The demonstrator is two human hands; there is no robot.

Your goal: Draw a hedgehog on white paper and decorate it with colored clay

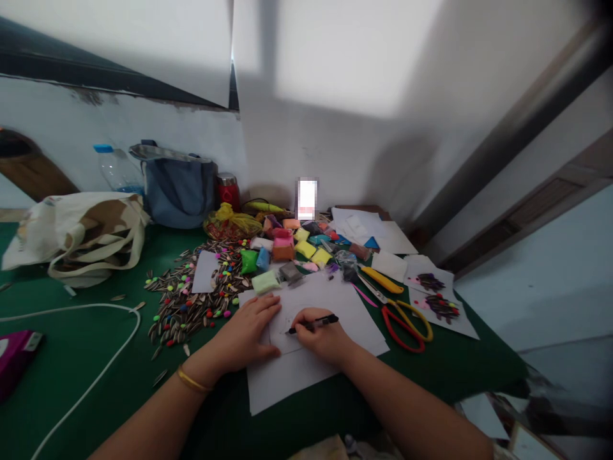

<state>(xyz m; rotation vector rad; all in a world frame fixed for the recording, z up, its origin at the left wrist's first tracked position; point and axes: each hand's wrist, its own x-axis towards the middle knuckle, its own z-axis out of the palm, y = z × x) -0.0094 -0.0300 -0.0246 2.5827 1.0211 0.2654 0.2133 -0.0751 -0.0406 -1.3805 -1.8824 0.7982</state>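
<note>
My right hand grips a black pen, its tip on a small white paper piece that lies on a larger white sheet. My left hand lies flat with fingers spread, pressing on the sheet's left edge beside the small piece. A gold bangle circles my left wrist. Both hands work over a green table.
Sunflower seeds with coloured beads spread to the left, packets of coloured clay behind. Red-and-yellow scissors, a yellow cutter and decorated papers lie right. A tote bag, blue bag, bottle and white cable stand left.
</note>
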